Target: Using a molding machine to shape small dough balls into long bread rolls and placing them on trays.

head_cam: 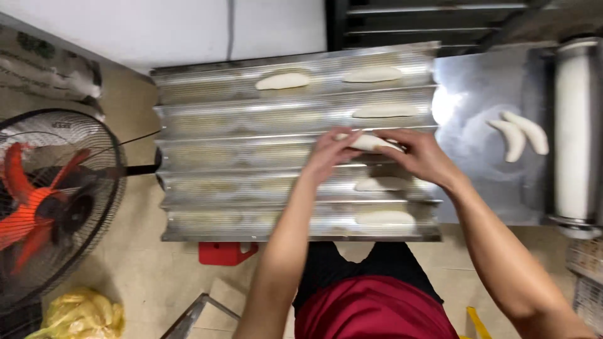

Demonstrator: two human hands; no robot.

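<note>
A: Quick, what are the hands doing?

B: My left hand (328,152) and right hand (422,156) are both on one dough piece (370,142), one at each end. Fingers curled round it, grasping from both sides, likely so the soft log stays straight and doesn't sag.

A: Where's it sit?

B: Over the middle channel of the corrugated baking tray (239,163), toward the tray's right edge. Can't tell if it's touching the metal or just above it.

A: Other dough?

B: Two dough logs in the far channel (284,81), one in the second channel (384,111), one each in the two near channels (383,184), mostly stacked along the right edge. The grooves look meant to keep each log apart and in shape.

A: Right of the tray?

B: Steel table (477,88) with two curved dough pieces (520,134) lying close together by a roller machine (573,125).

A: Left?

B: Floor fan (50,201) with orange blades, yellow bag (81,314) at the near-left corner, red stool (227,252) under the tray's near edge.
</note>
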